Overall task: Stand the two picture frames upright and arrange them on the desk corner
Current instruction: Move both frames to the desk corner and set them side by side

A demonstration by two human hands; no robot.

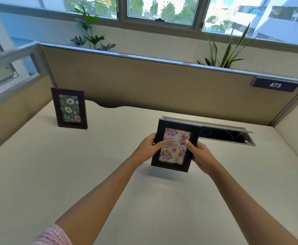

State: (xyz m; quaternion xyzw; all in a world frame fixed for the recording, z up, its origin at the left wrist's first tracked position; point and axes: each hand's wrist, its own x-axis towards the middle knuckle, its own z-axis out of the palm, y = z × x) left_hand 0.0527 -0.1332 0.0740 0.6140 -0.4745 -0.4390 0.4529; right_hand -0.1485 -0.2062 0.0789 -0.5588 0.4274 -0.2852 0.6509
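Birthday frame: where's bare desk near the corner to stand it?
Bare desk lies right of the donut frame, up to the partition. Both hands hold the birthday frame. Avoid the open cable hatch behind it.

bright daylight from windows (162, 9) | soft shadows | slight blur | edges bowed

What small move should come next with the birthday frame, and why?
Probably carry the birthday frame left toward the donut frame. Both hands, left and right, hold it above the desk, while the donut frame already stands upright near the corner.
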